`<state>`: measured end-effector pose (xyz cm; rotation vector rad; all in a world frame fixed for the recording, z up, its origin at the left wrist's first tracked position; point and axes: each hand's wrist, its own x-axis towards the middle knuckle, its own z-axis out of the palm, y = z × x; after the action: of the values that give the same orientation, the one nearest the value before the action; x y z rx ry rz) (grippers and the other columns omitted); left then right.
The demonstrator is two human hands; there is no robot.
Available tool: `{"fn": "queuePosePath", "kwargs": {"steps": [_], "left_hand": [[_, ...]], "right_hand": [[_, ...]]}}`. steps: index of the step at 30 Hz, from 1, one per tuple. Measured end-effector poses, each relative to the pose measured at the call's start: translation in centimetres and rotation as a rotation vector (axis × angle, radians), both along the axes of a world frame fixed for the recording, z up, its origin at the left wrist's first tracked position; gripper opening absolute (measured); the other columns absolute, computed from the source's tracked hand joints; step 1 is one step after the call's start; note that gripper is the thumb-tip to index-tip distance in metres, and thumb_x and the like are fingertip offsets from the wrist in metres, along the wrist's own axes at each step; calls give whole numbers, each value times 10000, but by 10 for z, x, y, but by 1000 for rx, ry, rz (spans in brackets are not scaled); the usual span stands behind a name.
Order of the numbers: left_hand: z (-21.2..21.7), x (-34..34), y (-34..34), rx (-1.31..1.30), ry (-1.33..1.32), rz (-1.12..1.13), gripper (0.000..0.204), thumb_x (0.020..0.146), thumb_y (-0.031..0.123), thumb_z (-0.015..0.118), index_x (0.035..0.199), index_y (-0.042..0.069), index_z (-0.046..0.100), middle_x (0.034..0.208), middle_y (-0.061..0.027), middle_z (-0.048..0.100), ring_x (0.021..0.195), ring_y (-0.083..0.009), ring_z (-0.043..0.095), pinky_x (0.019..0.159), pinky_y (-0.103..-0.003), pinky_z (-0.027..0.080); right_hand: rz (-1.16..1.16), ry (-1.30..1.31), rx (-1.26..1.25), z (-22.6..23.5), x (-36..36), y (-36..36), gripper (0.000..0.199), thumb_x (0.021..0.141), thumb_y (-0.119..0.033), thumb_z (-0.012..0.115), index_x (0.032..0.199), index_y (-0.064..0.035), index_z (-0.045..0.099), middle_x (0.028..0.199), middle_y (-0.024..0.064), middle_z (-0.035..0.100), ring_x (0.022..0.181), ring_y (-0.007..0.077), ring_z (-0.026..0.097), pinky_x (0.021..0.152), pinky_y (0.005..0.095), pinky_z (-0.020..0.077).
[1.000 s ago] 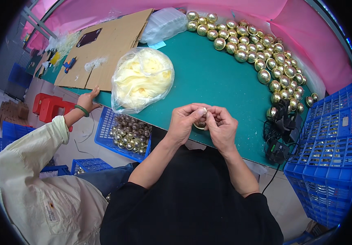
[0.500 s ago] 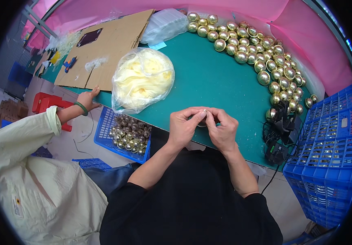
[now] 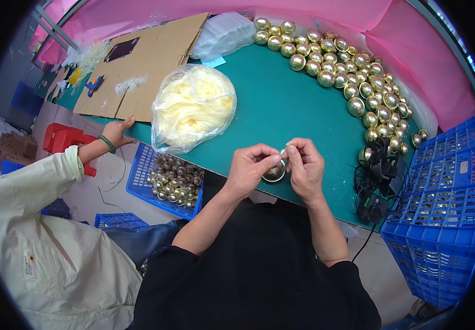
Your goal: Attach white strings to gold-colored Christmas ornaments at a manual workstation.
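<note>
Near the front edge of the green table, my left hand (image 3: 248,169) and my right hand (image 3: 306,168) meet, thumbs and forefingers pinched. A small pale strip (image 3: 284,149) shows between their fingertips; its kind is too small to make out. Just beneath the fingers sits a shiny gold ball (image 3: 274,174), partly covered by my left hand. A clear plastic bag (image 3: 193,107) of cream-coloured, ribbon-like material lies to the left of my hands. Many more gold balls (image 3: 356,105) spread along the back and right of the table.
A co-worker's hand (image 3: 117,133) rests at the flattened cardboard (image 3: 149,60) on the left. Below is a blue crate (image 3: 138,184) of balls. Black adapters and cables (image 3: 379,190) lie at the right, beside stacked blue crates (image 3: 438,214). A plastic-wrapped bundle (image 3: 224,34) stands behind.
My fingertips have moved slightly apart and the right hand has tilted, exposing the pale strip and the gold ball beneath. The co-worker's hand stays by the cardboard.
</note>
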<state>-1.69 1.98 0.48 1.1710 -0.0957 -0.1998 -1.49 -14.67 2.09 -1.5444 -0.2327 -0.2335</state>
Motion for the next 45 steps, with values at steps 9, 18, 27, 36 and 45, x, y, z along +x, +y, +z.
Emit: {"fn": "queuePosePath", "kwargs": {"steps": [9, 18, 27, 36, 45], "left_hand": [[6, -3, 7, 39, 43, 41, 90, 982, 72, 729, 1032, -2, 741, 893, -28, 731, 795, -55, 646, 719, -206, 515], [6, -7, 12, 90, 6, 29, 105, 983, 83, 728, 1026, -12, 734, 905, -36, 733, 810, -63, 658, 733, -215, 527], [15, -22, 26, 151, 8, 19, 103, 988, 82, 717, 1015, -17, 708, 922, -41, 727, 821, -78, 667, 746, -225, 534], [2, -69, 112, 58, -27, 596, 85, 1017, 45, 652, 1040, -26, 691, 975, -83, 720, 849, -123, 668, 801, -260, 535], [-105, -47, 224, 548, -33, 1138, 181, 984, 46, 693, 1121, -71, 691, 1024, -92, 743, 923, -132, 687, 834, -268, 544]], "right_hand": [[119, 212, 294, 8, 1, 0, 188, 1040, -104, 653, 1183, 17, 641, 865, 30, 677, 650, 49, 537, 559, 214, 447], [167, 296, 129, 9, -5, 2, 106, 974, -78, 743, 1000, 22, 718, 890, 1, 695, 771, 48, 619, 658, 208, 485], [190, 266, 180, 0, -8, 7, 100, 985, -96, 736, 1001, -1, 711, 802, -6, 653, 603, 36, 524, 510, 208, 395], [224, 182, -144, 9, 19, 25, 127, 1014, -102, 680, 1040, 11, 731, 836, -3, 667, 639, 49, 558, 563, 214, 450], [234, -245, -482, 14, 65, 101, 142, 943, -31, 694, 1066, 0, 757, 852, 97, 692, 708, 166, 645, 641, 313, 512]]}}
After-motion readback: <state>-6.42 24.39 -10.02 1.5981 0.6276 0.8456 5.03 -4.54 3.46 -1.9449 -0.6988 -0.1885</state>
